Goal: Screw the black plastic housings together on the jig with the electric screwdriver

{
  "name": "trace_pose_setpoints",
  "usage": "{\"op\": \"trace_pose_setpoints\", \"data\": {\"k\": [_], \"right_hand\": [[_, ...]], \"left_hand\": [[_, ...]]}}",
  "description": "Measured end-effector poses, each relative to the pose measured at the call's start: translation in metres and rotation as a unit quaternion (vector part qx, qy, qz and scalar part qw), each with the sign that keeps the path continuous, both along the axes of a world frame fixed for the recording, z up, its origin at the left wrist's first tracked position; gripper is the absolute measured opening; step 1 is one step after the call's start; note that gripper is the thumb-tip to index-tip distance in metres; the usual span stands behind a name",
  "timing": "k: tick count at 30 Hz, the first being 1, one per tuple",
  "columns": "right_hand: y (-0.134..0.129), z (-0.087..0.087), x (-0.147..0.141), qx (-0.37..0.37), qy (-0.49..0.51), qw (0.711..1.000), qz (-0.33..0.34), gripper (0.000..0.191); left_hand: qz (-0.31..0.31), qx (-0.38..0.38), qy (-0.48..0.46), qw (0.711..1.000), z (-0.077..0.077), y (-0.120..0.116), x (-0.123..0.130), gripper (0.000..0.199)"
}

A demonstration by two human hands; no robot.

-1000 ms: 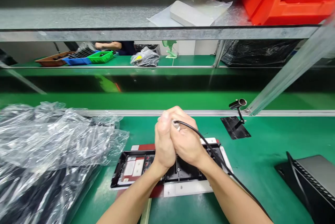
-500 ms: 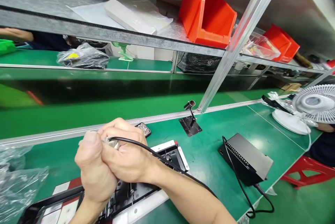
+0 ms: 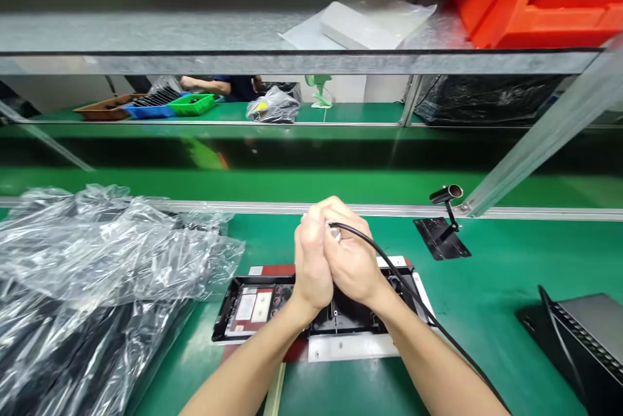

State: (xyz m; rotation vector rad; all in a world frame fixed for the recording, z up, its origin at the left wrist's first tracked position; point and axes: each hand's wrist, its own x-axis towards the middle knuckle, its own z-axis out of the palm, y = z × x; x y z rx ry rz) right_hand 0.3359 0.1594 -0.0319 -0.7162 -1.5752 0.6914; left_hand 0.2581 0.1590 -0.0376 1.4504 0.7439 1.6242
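Note:
My right hand (image 3: 354, 263) is closed around the end of a black cable (image 3: 384, 254). A small pale, metallic-looking piece (image 3: 335, 232) shows at the cable end between its fingers. My left hand (image 3: 311, 267) presses against the right with its fingers curled; what lies inside it is hidden. Both hands hover over a black plastic housing (image 3: 228, 305) that lies in a fixture with red and white blocks (image 3: 350, 346). The cable runs from the hands along my right forearm to the lower right. My arms cover part of the housing.
Black items in clear plastic bags (image 3: 107, 273) are piled at left. A small black stand with a tube holder (image 3: 445, 221) stands at the right rear, beside a slanted metal post (image 3: 545, 124). A black box-shaped device (image 3: 579, 344) lies at far right. The shelf (image 3: 195, 30) carries an orange bin (image 3: 559, 26).
The view has swung left and levelled, so more of the bagged pile shows and the fan has left the picture. Both hands stay clasped together at the cable end.

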Motion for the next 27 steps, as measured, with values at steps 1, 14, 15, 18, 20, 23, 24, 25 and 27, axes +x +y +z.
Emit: {"op": "trace_pose_setpoints", "data": {"k": [1,14,15,18,20,23,24,25,27], "right_hand": [[0.0001,0.0000,-0.0001,0.001,0.000,1.000,0.002,0.024],[0.0007,0.0002,-0.0006,0.000,-0.002,1.000,-0.004,0.023],[0.0007,-0.0001,-0.0004,0.001,-0.001,1.000,-0.006,0.023],[0.0008,-0.0010,0.0000,0.001,-0.002,1.000,-0.008,0.023],[0.0010,-0.0011,0.0000,-0.004,-0.004,1.000,-0.009,0.025],[0.0009,-0.0004,-0.0003,-0.010,-0.009,1.000,-0.015,0.026],[0.0007,-0.0002,-0.0004,-0.010,-0.009,1.000,-0.017,0.026],[0.0006,0.0000,-0.0006,-0.010,-0.009,1.000,-0.018,0.026],[0.0002,0.0000,-0.0008,-0.010,-0.009,1.000,-0.021,0.027]], "left_hand": [[-0.011,0.006,-0.009,1.000,0.0004,0.0001,0.0005,0.053],[-0.048,-0.022,-0.065,0.996,-0.0028,0.0005,0.0020,0.050],[-0.049,-0.024,-0.066,0.996,-0.0034,0.0004,0.0019,0.050],[-0.044,-0.036,-0.065,0.996,-0.0038,-0.0004,0.0018,0.050],[-0.039,-0.036,-0.057,0.997,-0.0029,-0.0010,0.0018,0.051],[-0.035,-0.031,-0.045,0.998,-0.0019,-0.0014,0.0018,0.053],[-0.034,-0.033,-0.042,0.998,-0.0019,-0.0013,0.0017,0.053],[-0.037,-0.036,-0.040,0.998,-0.0022,-0.0012,0.0016,0.054],[-0.036,-0.039,-0.036,0.998,-0.0031,-0.0008,0.0014,0.054]]}}
